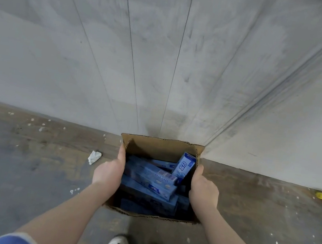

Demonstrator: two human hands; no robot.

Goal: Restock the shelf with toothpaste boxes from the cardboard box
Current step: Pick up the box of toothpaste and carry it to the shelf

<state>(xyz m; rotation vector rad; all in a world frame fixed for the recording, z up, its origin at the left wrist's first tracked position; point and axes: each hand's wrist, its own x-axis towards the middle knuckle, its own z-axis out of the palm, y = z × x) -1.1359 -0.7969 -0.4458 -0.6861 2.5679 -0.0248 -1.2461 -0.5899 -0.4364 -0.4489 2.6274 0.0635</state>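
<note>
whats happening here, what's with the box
A person is holding an open cardboard box by its two sides, the left hand on the left wall and the right hand on the right wall. Inside lie several blue toothpaste boxes, most flat, one propped on end in the far right corner. None has been taken out yet, and no shelf is in view, only a grey wall and the floor.

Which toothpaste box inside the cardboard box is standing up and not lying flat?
The toothpaste box in the far right corner, near the right hand. It leans on end; the others lie flat in a pile.
</note>
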